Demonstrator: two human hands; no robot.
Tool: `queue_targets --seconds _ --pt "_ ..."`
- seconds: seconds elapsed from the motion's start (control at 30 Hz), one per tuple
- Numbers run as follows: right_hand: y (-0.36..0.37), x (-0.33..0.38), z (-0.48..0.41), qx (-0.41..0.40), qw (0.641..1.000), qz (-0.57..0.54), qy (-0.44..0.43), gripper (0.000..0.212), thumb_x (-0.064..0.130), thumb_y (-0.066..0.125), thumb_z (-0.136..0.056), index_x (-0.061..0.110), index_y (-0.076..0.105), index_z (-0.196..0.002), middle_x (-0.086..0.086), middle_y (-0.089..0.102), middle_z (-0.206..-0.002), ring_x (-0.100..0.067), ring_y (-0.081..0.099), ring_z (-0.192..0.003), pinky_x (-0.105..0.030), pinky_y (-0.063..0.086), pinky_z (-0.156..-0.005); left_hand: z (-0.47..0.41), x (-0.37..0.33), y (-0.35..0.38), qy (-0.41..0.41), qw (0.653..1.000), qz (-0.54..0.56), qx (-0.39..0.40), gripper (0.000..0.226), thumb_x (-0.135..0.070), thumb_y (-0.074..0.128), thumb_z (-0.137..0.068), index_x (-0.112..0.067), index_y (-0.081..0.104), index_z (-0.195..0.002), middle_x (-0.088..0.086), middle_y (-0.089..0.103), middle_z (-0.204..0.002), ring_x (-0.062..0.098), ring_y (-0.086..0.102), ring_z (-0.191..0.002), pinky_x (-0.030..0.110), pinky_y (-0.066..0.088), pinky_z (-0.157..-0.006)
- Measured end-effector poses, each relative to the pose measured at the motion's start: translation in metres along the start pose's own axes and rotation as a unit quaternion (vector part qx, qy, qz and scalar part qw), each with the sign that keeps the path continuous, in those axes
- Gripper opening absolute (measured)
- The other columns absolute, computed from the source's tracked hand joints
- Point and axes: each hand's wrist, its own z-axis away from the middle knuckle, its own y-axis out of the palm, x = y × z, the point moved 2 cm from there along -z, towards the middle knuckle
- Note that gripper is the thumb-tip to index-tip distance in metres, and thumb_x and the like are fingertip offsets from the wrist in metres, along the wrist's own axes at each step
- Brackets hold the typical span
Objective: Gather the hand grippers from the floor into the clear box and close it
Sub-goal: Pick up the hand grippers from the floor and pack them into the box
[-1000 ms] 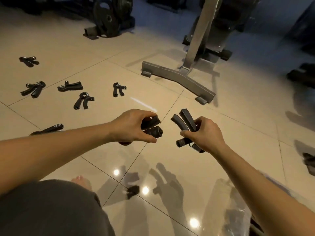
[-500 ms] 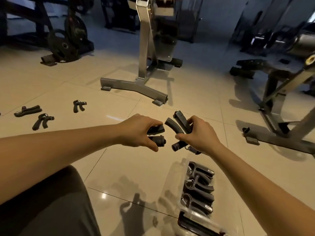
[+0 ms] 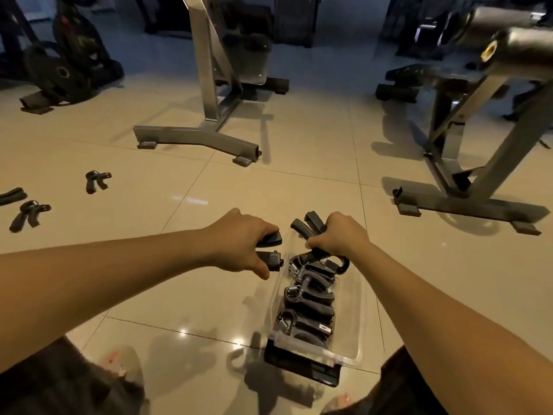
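Observation:
A clear box (image 3: 354, 322) lies open on the tiled floor in front of me, with several black hand grippers (image 3: 309, 298) lined up inside. My left hand (image 3: 239, 242) holds one black hand gripper (image 3: 270, 250) just left of the box's far end. My right hand (image 3: 341, 236) is closed on black hand grippers (image 3: 308, 227) directly over the box's far end. Three more hand grippers lie on the floor at the left: one (image 3: 96, 181), another (image 3: 30, 212) and one (image 3: 12, 195) cut by the frame edge.
A grey metal stand base (image 3: 197, 142) stands behind the hands. A bench frame (image 3: 466, 202) stands at the right. Weight plates on a rack (image 3: 64, 70) are at the back left. A dark lid or tray (image 3: 302, 366) lies at the box's near end.
The view has swung right and down, bringing the whole clear box into view. Both hands, each still holding grippers, have come down to the box's far end.

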Motion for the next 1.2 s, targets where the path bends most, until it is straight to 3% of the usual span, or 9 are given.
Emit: queue_targets --seconds 0.13,0.23,0.33,0.43,0.53,0.63,0.73,1.07,1.2 --pt "0.027 -0.011 -0.014 0.023 0.999 0.006 0.034 0.049 0.052 0.079 -0.067 0.019 0.058 -0.096 0.002 0.061 -0.08 -0.02 0.062 -0.076 -0.028 0.044 -0.058 -0.009 0.021 0.036 -0.02 0.994 0.099 -0.031 0.058 -0.059 0.081 -0.069 -0.022 0.06 -0.108 -0.008 0.068 -0.097 0.019 0.062 -0.092 0.036 0.041 -0.089" --pt "0.057 -0.027 -0.021 0.048 0.997 0.009 0.052 0.042 0.052 0.079 -0.069 0.02 0.057 -0.084 0.003 0.064 -0.077 -0.016 0.062 -0.072 -0.027 0.046 -0.057 -0.022 0.032 0.072 -0.031 0.985 0.166 -0.027 0.064 -0.062 0.081 -0.064 -0.02 0.061 -0.108 -0.007 0.069 -0.094 0.019 0.064 -0.09 0.034 0.045 -0.084" --pt "0.085 -0.044 -0.023 0.07 0.996 0.013 0.052 0.045 0.054 0.08 -0.067 0.021 0.055 -0.085 0.004 0.062 -0.077 -0.015 0.062 -0.072 -0.027 0.046 -0.055 -0.032 0.041 0.102 -0.006 0.988 0.153 0.005 0.062 -0.064 0.079 -0.064 -0.023 0.06 -0.106 -0.01 0.067 -0.091 0.016 0.063 -0.087 0.03 0.039 -0.077" --pt "0.112 -0.058 -0.022 0.092 0.994 0.009 0.051 0.047 0.055 0.081 -0.067 0.022 0.058 -0.092 0.005 0.064 -0.082 -0.015 0.063 -0.075 -0.031 0.055 -0.062 -0.034 0.048 0.121 -0.005 0.989 0.149 0.016 0.062 -0.066 0.078 -0.064 -0.025 0.06 -0.107 -0.011 0.066 -0.089 0.014 0.061 -0.083 0.028 0.038 -0.077" --pt "0.134 -0.07 -0.024 0.102 0.993 -0.001 0.067 0.048 0.057 0.081 -0.067 0.021 0.059 -0.092 0.003 0.065 -0.083 -0.016 0.063 -0.074 -0.035 0.058 -0.068 -0.046 0.044 0.135 -0.006 0.989 0.148 -0.01 0.055 -0.068 0.076 -0.066 -0.028 0.056 -0.099 -0.012 0.06 -0.08 0.01 0.054 -0.073 0.027 0.033 -0.074" --pt "0.148 -0.08 -0.034 0.086 0.992 -0.012 0.092 0.051 0.058 0.08 -0.066 0.021 0.057 -0.092 0.003 0.065 -0.085 -0.017 0.063 -0.075 -0.036 0.058 -0.069 -0.062 0.033 0.149 0.022 0.994 0.095 -0.04 0.062 -0.067 0.072 -0.072 -0.032 0.053 -0.12 -0.013 0.058 -0.092 0.012 0.054 -0.087 0.032 0.035 -0.086" --pt "0.162 -0.083 -0.043 0.058 0.99 -0.044 0.121 0.047 0.057 0.079 -0.069 0.022 0.056 -0.089 0.003 0.064 -0.084 -0.018 0.063 -0.076 -0.032 0.055 -0.065 -0.067 0.029 0.163 0.034 0.997 0.044 -0.055 0.081 -0.065 0.068 -0.079 -0.03 0.037 -0.146 -0.011 0.056 -0.105 0.014 0.051 -0.101 0.032 0.032 -0.091" --pt "0.187 -0.095 -0.063 0.022 0.976 -0.095 0.194 0.059 0.063 0.075 -0.071 0.015 0.06 -0.103 0.003 0.066 -0.08 -0.019 0.064 -0.074 -0.028 0.044 -0.053 -0.076 0.037 0.18 0.066 0.993 0.007 -0.098 0.084 -0.064 0.067 -0.081 -0.023 0.039 -0.149 -0.008 0.057 -0.104 0.015 0.052 -0.095 0.033 0.033 -0.09" --pt "0.19 -0.093 -0.07 0.019 0.974 -0.09 0.207 0.067 0.061 0.073 -0.078 0.01 0.051 -0.116 -0.003 0.066 -0.089 -0.025 0.066 -0.085 -0.03 0.045 -0.058 -0.078 0.042 0.184 0.067 0.994 0.027 -0.088 0.086 -0.067 0.062 -0.083 -0.026 0.032 -0.153 -0.011 0.055 -0.107 0.013 0.049 -0.099 0.03 0.027 -0.093"
